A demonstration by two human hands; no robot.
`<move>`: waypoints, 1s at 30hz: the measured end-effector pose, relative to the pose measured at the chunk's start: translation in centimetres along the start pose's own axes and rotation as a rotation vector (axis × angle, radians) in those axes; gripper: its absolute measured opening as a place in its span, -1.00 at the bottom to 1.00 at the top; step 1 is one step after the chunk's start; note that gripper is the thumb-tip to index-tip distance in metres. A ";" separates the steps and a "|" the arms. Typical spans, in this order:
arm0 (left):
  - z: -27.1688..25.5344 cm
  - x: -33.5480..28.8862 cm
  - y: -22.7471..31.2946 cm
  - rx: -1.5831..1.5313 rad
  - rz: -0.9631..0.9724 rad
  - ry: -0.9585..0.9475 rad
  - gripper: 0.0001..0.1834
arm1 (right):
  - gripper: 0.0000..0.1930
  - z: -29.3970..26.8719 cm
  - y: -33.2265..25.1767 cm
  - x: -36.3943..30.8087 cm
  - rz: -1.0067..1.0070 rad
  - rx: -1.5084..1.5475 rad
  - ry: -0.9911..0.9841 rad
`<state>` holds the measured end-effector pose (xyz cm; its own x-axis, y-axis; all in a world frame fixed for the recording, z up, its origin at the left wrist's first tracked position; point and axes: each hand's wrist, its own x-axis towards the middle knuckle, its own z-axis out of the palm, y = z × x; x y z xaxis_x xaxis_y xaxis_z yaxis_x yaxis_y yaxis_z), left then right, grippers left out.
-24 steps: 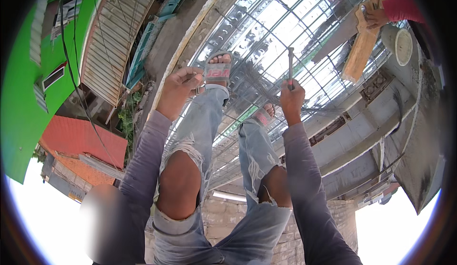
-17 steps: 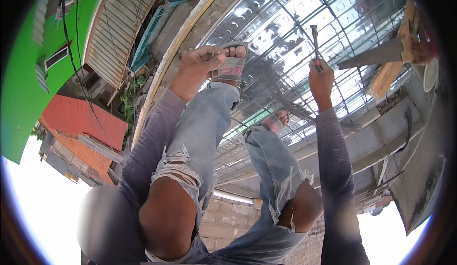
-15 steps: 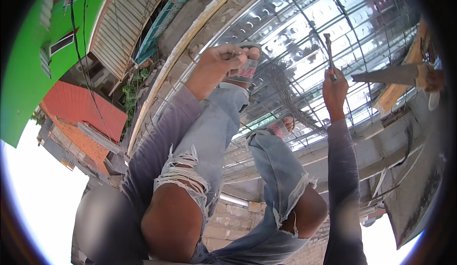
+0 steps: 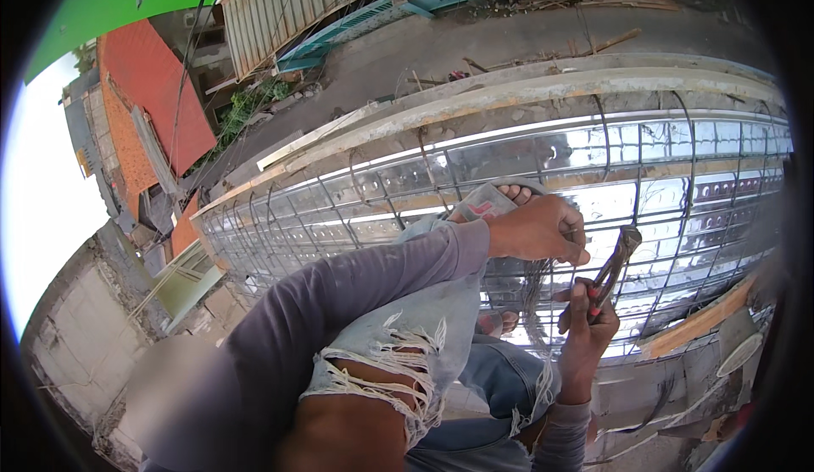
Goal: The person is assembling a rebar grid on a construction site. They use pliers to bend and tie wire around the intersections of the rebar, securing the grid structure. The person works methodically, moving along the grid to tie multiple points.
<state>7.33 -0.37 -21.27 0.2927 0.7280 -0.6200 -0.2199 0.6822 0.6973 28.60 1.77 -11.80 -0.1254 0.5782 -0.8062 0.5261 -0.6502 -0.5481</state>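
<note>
My right hand (image 4: pixel 587 328) grips a pair of pincers (image 4: pixel 619 260) by its red handles, with the dark metal jaws pointing up and away from me. My left hand (image 4: pixel 540 230) is closed in a pinch just left of the pincers' jaws, apart from them. What it pinches, if anything, is too small to make out. A bundle of thin dark tie wire (image 4: pixel 532 298) lies below my left hand, near my knee. Under both hands spreads a grid of steel reinforcing bars (image 4: pixel 638 192) over shiny ribbed metal decking (image 4: pixel 593 205).
My sandaled foot (image 4: pixel 500 201) stands on the bars behind my left hand. A long concrete edge (image 4: pixel 475 99) borders the decking, with a street (image 4: pixel 373 74) far below. A wooden plank (image 4: pixel 699 315) lies at the right. Overhead cables (image 4: pixel 191 65) cross at the left.
The view has swung to the right. My left hand has moved right, away from my foot, and my hands are closer together. The pincers now tilt to the right.
</note>
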 end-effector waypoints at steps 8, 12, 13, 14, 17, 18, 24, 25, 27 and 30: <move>0.5 0.6 0.8 -0.080 0.034 0.150 -0.65 | -0.85 1.0 -1.0 3.8 -0.022 0.268 -0.110; 1.7 1.0 0.8 0.406 0.500 0.324 -0.70 | -0.90 -0.9 -3.5 4.4 -0.017 0.326 -0.201; 1.8 1.0 0.9 0.402 0.430 0.247 -0.71 | -0.91 -1.5 -3.5 4.8 -0.029 0.367 -0.231; 1.8 1.0 1.1 0.399 0.357 0.172 -0.72 | -0.91 -2.2 -3.3 5.2 -0.040 0.407 -0.262; 2.6 -0.2 3.1 0.436 0.231 0.014 -0.74 | -0.91 -3.5 -2.6 5.2 -0.015 0.470 -0.276; 2.8 -0.2 3.3 0.459 0.208 -0.029 -0.75 | -0.91 -3.8 -2.4 5.1 -0.002 0.477 -0.271; 2.9 0.7 4.3 0.497 0.182 0.072 -0.79 | -0.75 -6.2 0.4 4.8 -0.075 0.351 -0.159; 2.1 1.0 4.9 0.305 0.105 0.137 -0.75 | -0.74 -6.9 0.9 4.8 -0.084 0.305 -0.133; -1.1 1.9 6.5 0.114 0.104 0.255 -0.71 | -0.70 -8.3 2.0 4.6 -0.097 0.208 -0.088; -7.1 4.7 9.0 0.079 0.373 0.460 -0.74 | -0.62 -9.7 3.8 4.5 -0.070 0.202 -0.063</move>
<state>0.17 9.70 -20.48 -0.2278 0.8844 -0.4074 -0.1550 0.3801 0.9118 38.22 6.68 -15.35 -0.2116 0.5977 -0.7732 0.3358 -0.6985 -0.6319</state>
